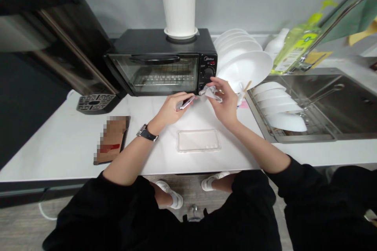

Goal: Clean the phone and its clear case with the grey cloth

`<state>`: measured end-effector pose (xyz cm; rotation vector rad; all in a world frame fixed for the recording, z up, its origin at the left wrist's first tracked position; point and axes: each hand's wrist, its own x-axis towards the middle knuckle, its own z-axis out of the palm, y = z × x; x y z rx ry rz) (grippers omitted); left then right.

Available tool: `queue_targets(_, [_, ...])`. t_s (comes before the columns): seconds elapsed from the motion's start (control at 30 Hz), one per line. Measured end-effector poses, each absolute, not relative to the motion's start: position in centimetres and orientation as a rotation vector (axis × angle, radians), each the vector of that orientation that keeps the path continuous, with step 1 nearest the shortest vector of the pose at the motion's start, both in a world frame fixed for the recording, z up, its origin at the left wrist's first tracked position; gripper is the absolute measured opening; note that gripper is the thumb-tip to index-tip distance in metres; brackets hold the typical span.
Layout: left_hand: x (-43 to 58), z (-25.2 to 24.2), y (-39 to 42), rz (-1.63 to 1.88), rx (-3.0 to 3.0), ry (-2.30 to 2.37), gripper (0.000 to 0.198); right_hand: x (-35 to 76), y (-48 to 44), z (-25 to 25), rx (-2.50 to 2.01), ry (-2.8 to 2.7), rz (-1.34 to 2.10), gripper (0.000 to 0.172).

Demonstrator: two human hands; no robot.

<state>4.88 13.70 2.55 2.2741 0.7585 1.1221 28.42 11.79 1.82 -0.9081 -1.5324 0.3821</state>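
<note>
My left hand (172,109), with a black watch on the wrist, is closed around a phone (186,102) held edge-on above the white counter. Just to its right, my right hand (225,102) pinches a crumpled white tissue (210,91) close to the phone's far end; I cannot tell whether the two touch. A clear phone case (198,140) lies flat on the counter below and between my hands. The phone's screen faces away from clear view.
A black toaster oven (165,74) stands behind my hands, with white paper cups (178,4) on top. White plates (241,62), a dish soap bottle (299,43) and a sink with bowls (278,102) are on the right. A tablet-like device (113,139) lies left, near a black drink machine (96,102).
</note>
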Motion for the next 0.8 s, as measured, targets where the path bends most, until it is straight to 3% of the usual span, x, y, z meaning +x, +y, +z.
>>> queue_targets(0.13, [4.3, 1.1, 13.7, 1.129, 2.437, 0.755, 0.034, 27.7, 11.0, 0.9, -0.890, -1.504, 0.341, 0.029])
queue_targets(0.27, [4.9, 0.6, 13.6, 1.075, 2.528, 0.735, 0.039, 27.8, 10.4, 0.4, -0.855, -1.500, 0.341, 0.030])
queue_targets(0.43, [5.9, 0.3, 12.8, 1.081, 2.556, 0.778, 0.025, 27.3, 10.2, -0.2, -0.814, -1.567, 0.420, 0.014])
queue_targets(0.53, [6.0, 0.3, 12.6, 1.086, 2.512, 0.818, 0.027, 26.9, 9.8, -0.3, -0.766, -1.621, 0.365, 0.010])
queue_targets(0.8, [5.5, 0.3, 12.6, 1.106, 2.415, 0.597, 0.050, 25.5, 7.6, 0.4, -0.445, -1.885, 0.265, 0.034])
